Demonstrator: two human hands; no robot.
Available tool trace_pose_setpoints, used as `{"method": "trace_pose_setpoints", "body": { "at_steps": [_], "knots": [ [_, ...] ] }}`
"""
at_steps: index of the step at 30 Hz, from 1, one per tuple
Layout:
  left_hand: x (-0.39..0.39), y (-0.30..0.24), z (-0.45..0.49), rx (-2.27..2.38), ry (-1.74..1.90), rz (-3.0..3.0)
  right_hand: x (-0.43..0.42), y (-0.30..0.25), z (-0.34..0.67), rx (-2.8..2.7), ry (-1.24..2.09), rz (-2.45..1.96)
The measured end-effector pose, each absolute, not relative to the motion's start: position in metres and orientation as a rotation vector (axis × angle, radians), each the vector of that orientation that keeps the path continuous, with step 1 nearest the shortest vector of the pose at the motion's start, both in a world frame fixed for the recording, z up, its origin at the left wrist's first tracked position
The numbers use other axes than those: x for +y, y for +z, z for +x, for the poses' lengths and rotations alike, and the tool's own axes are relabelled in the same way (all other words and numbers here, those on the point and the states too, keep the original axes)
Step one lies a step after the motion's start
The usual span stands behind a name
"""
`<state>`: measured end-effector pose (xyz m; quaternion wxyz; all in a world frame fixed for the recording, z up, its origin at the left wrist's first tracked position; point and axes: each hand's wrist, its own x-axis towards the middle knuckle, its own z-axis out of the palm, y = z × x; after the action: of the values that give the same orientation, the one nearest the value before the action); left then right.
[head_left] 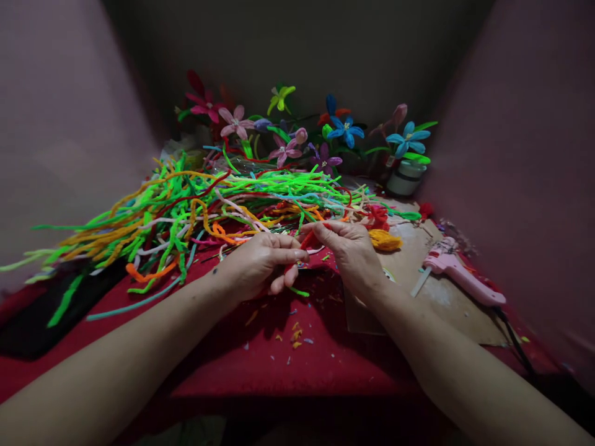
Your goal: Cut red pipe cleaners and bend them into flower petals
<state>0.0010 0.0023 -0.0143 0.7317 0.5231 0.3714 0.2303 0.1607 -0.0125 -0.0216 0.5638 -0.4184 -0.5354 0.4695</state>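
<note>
Both my hands meet over the red cloth (pixel 297 365) at the table's middle. My left hand (pixel 260 263) is closed, its fingers pinched on a short red pipe cleaner (pixel 308 240). My right hand (pixel 351 248) is closed too and grips the same red pipe cleaner from the other side. A small green piece (pixel 300 291) sticks out below my left fingers. A big loose heap of pipe cleaners (pixel 195 210), mostly green, orange and pink, lies just behind and to the left of my hands.
Finished pipe-cleaner flowers (pixel 297 133) stand at the back, some in a small pot (pixel 405 176). A pink glue gun (pixel 458 272) lies on brown cardboard (pixel 446 316) at the right. A yellow tuft (pixel 385 240) and red bits lie nearby. Small clippings litter the cloth.
</note>
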Motion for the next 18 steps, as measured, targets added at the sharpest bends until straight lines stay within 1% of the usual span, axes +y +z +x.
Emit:
{"method": "trace_pose_setpoints", "body": {
  "at_steps": [2,7,9,14,18],
  "knots": [
    [0.003,-0.016,0.002,0.795,0.515,1.147,-0.010,-0.024,0.162,-1.205,1.174,-0.964],
    [0.005,-0.019,0.002,0.718,0.553,1.084,-0.004,-0.024,0.163,-0.991,1.480,-0.854],
    [0.006,-0.020,0.001,0.704,0.570,1.072,-0.005,-0.024,0.162,-0.962,1.527,-0.835],
    [0.007,-0.023,-0.001,0.721,0.515,1.135,-0.008,-0.029,0.156,-1.075,1.402,-0.876],
    [0.005,-0.024,0.002,0.925,0.506,1.320,-0.009,-0.035,0.153,-1.201,1.182,-1.002]
  ]
}}
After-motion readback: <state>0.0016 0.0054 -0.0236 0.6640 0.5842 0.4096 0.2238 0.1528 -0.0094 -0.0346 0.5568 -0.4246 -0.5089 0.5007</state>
